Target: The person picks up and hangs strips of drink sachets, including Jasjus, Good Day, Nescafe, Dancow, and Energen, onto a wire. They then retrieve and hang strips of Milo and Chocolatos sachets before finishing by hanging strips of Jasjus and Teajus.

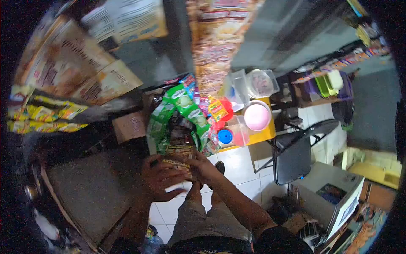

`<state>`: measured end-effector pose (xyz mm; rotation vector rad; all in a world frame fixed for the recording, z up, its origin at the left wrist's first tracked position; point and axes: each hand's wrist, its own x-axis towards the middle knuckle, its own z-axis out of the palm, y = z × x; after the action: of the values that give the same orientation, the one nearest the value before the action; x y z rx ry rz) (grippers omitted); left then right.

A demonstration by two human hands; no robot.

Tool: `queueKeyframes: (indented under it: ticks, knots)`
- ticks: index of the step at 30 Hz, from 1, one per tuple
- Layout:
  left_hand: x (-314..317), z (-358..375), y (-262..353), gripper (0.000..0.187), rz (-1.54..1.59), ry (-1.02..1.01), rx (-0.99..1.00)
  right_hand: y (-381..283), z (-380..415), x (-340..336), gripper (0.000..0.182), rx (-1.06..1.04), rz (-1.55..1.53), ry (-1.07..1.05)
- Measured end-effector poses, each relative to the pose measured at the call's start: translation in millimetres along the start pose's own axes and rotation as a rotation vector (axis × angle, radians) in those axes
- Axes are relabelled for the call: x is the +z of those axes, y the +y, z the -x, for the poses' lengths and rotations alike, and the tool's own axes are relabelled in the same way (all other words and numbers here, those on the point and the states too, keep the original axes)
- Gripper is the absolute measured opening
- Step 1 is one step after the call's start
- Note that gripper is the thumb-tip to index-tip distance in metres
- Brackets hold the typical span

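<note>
A strip of brown and gold sachets is in front of me, at the near edge of a pile of packets. My right hand is closed around the right side of its lower end. My left hand lies across the lower left of the strip, fingers stretched and thumb apart. Around the strip's upper part curves a row of green packets. Dark packets fill the space inside that curve. What is under my fingers is partly hidden.
A yellow table carries a pink-topped tub, a clear container and a blue lid. A black folding chair and white box stand right. Brown sachet strips hang ahead. A cardboard box sits left.
</note>
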<state>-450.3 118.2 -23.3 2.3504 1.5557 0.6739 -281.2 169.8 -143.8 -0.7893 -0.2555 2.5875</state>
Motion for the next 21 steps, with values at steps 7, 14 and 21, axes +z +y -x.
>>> queueKeyframes:
  ticks: [7, 14, 21]
  knots:
    - [71, -61, -183, 0.030, 0.182, 0.318, -0.610, -17, 56, 4, 0.060, -0.137, 0.102, 0.160]
    - [179, -103, -381, 0.027, 0.136, 0.092, -0.439, -15, 71, 10, 0.066, -0.358, 0.617, 0.035]
    - [209, -96, -422, 0.026, 0.013, 0.134, -0.140, -15, 94, 24, 0.043, -0.515, 0.700, 0.174]
